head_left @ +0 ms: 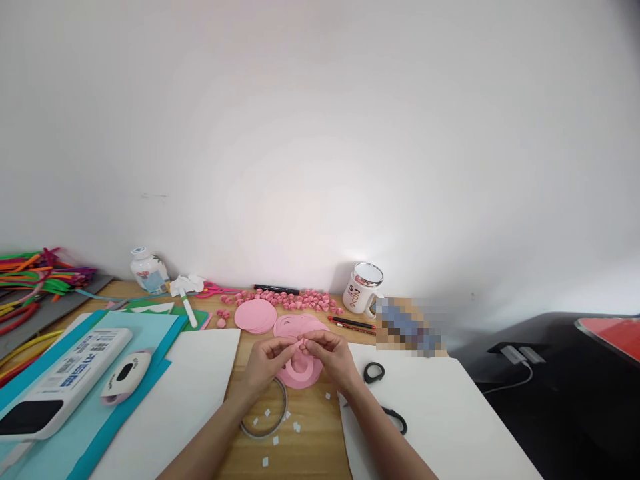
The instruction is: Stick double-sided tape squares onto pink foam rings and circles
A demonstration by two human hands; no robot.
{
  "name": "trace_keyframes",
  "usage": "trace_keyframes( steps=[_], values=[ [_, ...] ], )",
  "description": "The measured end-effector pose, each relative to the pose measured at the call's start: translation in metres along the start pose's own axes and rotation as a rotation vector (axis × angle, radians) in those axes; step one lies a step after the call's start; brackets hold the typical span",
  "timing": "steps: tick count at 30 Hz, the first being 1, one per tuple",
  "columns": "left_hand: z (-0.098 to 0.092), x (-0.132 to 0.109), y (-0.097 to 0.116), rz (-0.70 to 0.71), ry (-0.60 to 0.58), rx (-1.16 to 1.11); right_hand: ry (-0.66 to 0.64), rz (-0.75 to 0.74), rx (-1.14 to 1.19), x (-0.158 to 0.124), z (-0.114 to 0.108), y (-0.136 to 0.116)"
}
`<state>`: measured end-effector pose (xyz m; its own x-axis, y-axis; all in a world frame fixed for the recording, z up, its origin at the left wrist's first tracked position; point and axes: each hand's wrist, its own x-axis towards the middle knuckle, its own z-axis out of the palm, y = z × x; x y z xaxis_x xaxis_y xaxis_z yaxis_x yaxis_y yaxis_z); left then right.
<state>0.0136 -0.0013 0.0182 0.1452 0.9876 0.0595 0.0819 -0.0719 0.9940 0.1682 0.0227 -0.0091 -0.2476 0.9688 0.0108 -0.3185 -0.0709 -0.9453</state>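
My left hand (270,360) and my right hand (329,357) meet over the middle of the table, fingertips pinched together. Between them they hold a curled pink paper strip (301,343). Below the fingertips lies a pink paper disc (303,383) with a ring-like cut shape on it; the hands partly hide both. Behind it are more cut pink pieces (295,322) and a stack of pink paper circles (256,315). A narrow roll of tape (258,437) lies by my left wrist, with small white squares (276,441) scattered about it.
Many small rolled pink paper pieces (310,300) line the wall. A white mug (361,293) and pencils (353,323) stand and lie at the back right. Black-handled scissors (403,425) are partly under my right forearm. White sheets (450,407) and a glue gun-like white device (127,373) flank me.
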Motion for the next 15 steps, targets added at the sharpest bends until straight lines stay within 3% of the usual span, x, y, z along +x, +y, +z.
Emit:
trace_keyframes(
  steps=[15],
  values=[
    [0.0003, -0.0005, 0.0013, -0.022, -0.008, -0.003, 0.005, -0.037, -0.083, -0.0018, 0.0015, -0.0039]
  ],
)
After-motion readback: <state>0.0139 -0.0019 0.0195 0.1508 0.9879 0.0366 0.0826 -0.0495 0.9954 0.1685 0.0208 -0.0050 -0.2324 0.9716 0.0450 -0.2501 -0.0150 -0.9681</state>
